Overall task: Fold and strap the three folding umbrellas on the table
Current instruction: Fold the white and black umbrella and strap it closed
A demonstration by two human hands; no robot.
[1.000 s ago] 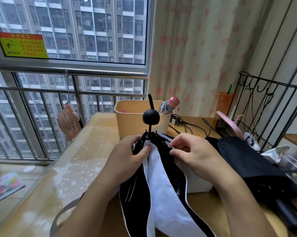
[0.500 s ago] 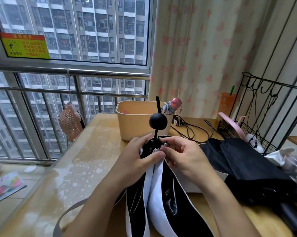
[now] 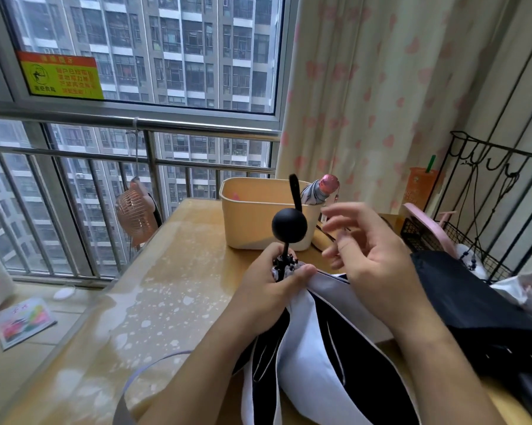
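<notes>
The black-and-white umbrella (image 3: 304, 363) is held at its neck by my left hand (image 3: 267, 299), fingers and thumb curled round the gathered rib tips and cloth just under the round black handle (image 3: 289, 225); my right hand (image 3: 372, 265) hangs just right of that handle, fingers loosely spread and holding nothing, slightly blurred; the umbrella's long axis runs from the near edge, where the loose panels spill towards me, up and away to the handle at the far end; so the unfolded cloth lies near and below the grip, and I judge the free right hand the better placed to smooth and wrap it; the strap I cannot make out; the table (image 3: 166, 286) beneath is glossy and speckled; a black umbrella (image 3: 473, 308) lies to the right, and a pink-capped umbrella (image 3: 323, 191) stands in the yellow bin (image 3: 252, 216) on the far side; a wire rack (image 3: 488, 210), a curtain (image 3: 381, 87) and a barred window (image 3: 197, 56) close the room.
</notes>
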